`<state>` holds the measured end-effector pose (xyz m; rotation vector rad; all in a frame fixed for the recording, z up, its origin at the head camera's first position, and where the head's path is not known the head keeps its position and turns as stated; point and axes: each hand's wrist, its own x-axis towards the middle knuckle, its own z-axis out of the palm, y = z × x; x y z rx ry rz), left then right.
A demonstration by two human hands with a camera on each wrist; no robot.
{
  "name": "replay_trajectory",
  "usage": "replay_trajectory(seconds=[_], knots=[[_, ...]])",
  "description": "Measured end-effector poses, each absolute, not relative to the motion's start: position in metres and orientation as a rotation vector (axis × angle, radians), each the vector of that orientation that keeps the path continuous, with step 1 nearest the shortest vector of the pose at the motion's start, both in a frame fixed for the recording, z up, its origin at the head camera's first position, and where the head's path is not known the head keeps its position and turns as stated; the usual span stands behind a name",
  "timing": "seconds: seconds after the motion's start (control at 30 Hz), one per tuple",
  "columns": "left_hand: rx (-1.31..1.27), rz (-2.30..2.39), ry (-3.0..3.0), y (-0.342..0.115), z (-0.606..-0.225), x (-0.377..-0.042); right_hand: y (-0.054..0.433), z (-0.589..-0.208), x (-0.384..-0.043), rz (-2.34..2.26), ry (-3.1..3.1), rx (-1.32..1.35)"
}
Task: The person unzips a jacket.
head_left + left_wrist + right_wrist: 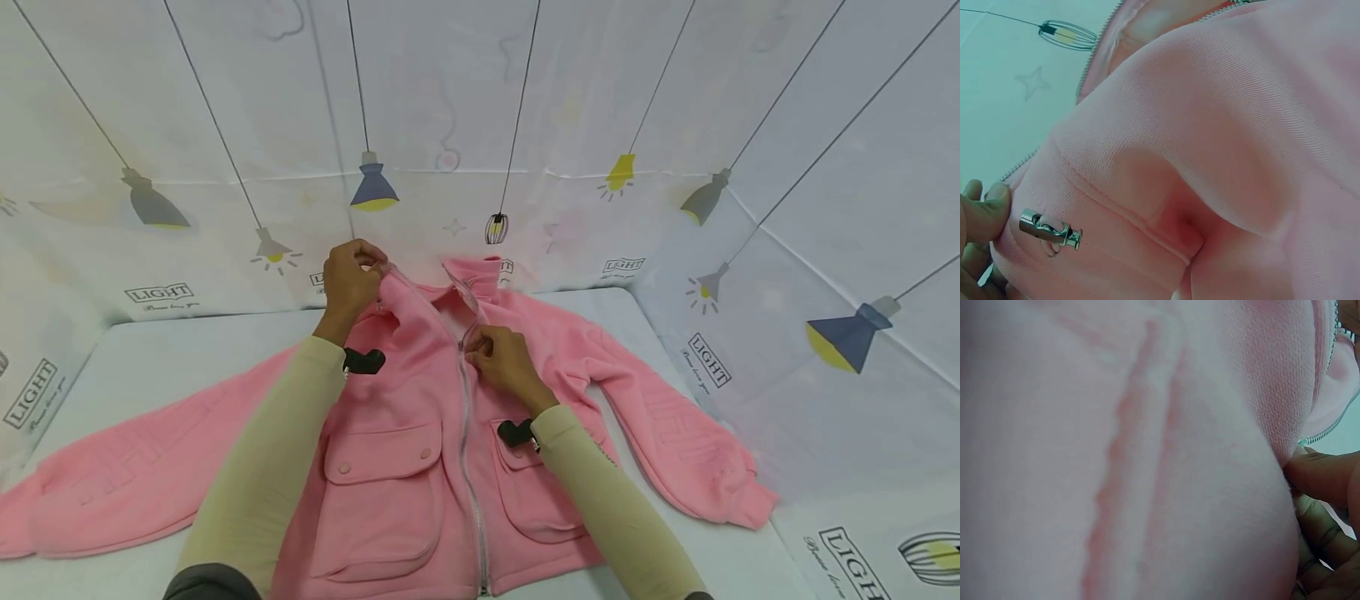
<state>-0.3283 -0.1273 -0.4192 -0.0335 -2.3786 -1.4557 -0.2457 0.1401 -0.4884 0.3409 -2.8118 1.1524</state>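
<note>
A pink zip-up jacket (390, 400) lies front side up, sleeves spread. Its zipper (468, 450) is joined from the hem up to the upper chest; above that the two edges part at the collar (480, 275). My left hand (352, 279) pinches the top corner of the collar on the left, near a metal cord stopper (1050, 229). At the point where the zipper edges part, my right hand (504, 360) pinches with thumb and fingers at the zipper. Those fingers hide whatever small part they hold. Thumb and fingers (1322, 478) meet at the fabric edge in the right wrist view.
Under the jacket is a white table (225, 333). A white backdrop (420, 100) printed with lamps rises behind and beside it. Flap pockets (382, 500) sit on both jacket fronts. One sleeve (135, 467) reaches the left frame edge.
</note>
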Motion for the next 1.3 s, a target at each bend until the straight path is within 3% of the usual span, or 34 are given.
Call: replay_trajectory(seconds=[1.3], knots=[[0.065,-1.47,-2.349,-0.149,-0.413,-0.324,0.145,-0.49,-0.231,1.114,-2.852,0.367]])
